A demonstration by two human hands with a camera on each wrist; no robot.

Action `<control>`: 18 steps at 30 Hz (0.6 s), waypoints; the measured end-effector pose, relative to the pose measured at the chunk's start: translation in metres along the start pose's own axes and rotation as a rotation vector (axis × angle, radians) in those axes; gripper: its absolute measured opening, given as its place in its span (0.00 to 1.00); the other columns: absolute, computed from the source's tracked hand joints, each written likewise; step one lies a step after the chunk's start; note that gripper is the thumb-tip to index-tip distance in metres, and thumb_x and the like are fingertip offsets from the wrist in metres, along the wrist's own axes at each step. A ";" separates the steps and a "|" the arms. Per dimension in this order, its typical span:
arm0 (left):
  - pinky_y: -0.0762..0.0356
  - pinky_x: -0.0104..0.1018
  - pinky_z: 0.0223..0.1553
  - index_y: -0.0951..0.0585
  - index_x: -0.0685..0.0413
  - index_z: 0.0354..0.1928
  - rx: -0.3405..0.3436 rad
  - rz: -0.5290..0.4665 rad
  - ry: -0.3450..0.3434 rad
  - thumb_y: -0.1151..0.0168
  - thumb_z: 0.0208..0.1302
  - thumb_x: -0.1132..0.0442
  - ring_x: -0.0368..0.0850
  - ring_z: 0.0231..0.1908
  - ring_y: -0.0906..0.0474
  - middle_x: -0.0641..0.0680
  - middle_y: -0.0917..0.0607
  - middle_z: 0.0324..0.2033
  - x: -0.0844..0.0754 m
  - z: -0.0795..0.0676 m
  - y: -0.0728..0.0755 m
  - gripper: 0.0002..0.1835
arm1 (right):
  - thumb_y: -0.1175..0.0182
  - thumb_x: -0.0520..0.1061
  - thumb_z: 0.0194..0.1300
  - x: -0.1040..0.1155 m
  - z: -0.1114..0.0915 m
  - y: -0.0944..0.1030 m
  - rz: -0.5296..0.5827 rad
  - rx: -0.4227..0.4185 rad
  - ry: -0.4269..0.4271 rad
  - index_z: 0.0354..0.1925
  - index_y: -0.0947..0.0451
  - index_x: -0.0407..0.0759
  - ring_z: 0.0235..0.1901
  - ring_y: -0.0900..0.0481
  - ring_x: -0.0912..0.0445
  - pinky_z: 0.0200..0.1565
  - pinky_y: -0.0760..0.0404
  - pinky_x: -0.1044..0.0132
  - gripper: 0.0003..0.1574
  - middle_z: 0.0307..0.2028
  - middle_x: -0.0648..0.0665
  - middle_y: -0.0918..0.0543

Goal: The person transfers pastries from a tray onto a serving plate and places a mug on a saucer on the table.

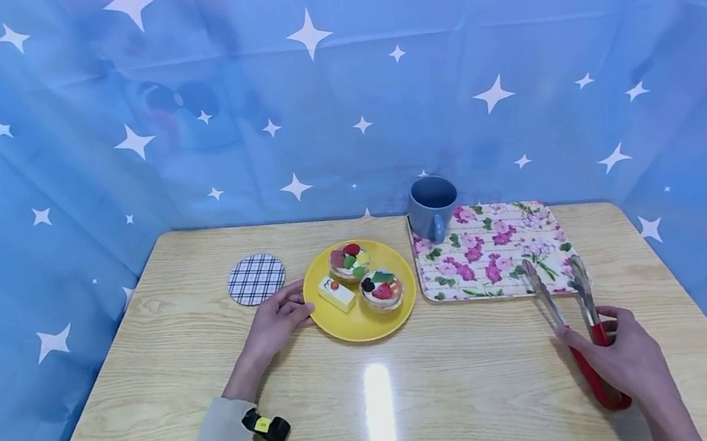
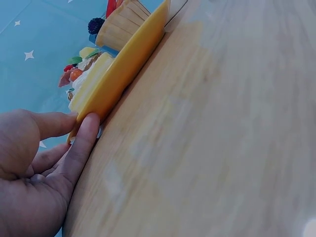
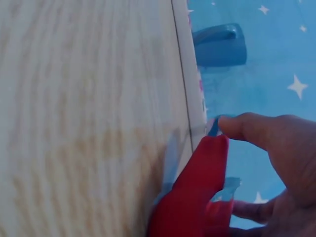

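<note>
My left hand (image 1: pixel 275 320) pinches the left rim of a yellow plate (image 1: pixel 367 333), with thumb and finger on either side of the edge in the left wrist view. The plate holds a small slice of cake (image 1: pixel 337 295) and two fruit-topped tarts, a far tart (image 1: pixel 349 262) and a near tart (image 1: pixel 382 292). At the right, my right hand (image 1: pixel 633 354) grips metal tongs (image 1: pixel 595 381) by their red handles. Their arms are spread apart with nothing between them, and the tips overlap the near edge of the floral tray (image 1: pixel 476 248) in the head view.
A blue-grey mug (image 1: pixel 429 214) stands on the tray's far left corner. Left of the plate lies a round checked coaster (image 1: pixel 256 279). Behind the wooden table (image 1: pixel 458 386) hangs a blue curtain (image 1: pixel 336 95) with white stars.
</note>
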State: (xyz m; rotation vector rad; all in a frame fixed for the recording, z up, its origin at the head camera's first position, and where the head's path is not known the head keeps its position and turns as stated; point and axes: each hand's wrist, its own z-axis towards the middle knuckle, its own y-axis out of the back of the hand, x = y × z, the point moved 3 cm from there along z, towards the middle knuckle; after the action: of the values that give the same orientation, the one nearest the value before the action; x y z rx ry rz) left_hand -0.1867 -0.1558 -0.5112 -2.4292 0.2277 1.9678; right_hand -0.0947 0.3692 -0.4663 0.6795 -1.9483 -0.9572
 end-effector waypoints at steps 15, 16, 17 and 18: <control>0.08 0.34 0.44 0.29 0.56 0.73 -0.010 0.071 -0.059 0.36 0.71 0.68 0.43 0.42 0.14 0.63 0.20 0.50 -0.012 -0.007 0.002 0.29 | 0.42 0.72 0.69 0.022 -0.015 0.011 -0.040 -0.071 0.266 0.80 0.54 0.31 0.66 0.42 0.22 0.53 0.25 0.25 0.65 0.70 0.16 0.43; 0.08 0.34 0.43 0.29 0.57 0.73 -0.009 0.084 -0.071 0.36 0.71 0.69 0.44 0.42 0.14 0.64 0.20 0.50 -0.013 -0.008 0.001 0.29 | 0.41 0.71 0.70 0.024 -0.016 0.012 -0.037 -0.082 0.282 0.80 0.54 0.31 0.66 0.41 0.22 0.53 0.26 0.24 0.64 0.70 0.16 0.43; 0.08 0.34 0.43 0.29 0.57 0.73 -0.012 0.099 -0.081 0.36 0.71 0.69 0.46 0.42 0.14 0.65 0.19 0.50 -0.014 -0.008 0.000 0.30 | 0.41 0.70 0.70 0.026 -0.017 0.013 -0.035 -0.097 0.302 0.80 0.53 0.31 0.66 0.41 0.23 0.52 0.26 0.24 0.62 0.70 0.16 0.42; 0.08 0.34 0.42 0.29 0.57 0.73 -0.017 0.118 -0.093 0.36 0.71 0.69 0.47 0.42 0.14 0.65 0.19 0.50 -0.015 -0.009 0.000 0.30 | 0.41 0.69 0.71 0.028 -0.018 0.014 -0.032 -0.107 0.320 0.80 0.52 0.32 0.66 0.40 0.23 0.51 0.25 0.25 0.61 0.70 0.16 0.42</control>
State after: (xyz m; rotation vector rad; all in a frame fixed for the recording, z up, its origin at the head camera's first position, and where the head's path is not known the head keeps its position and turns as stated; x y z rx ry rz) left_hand -0.1808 -0.1549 -0.4942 -2.3779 0.3632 2.1327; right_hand -0.0944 0.3493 -0.4355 0.7536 -1.5992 -0.9041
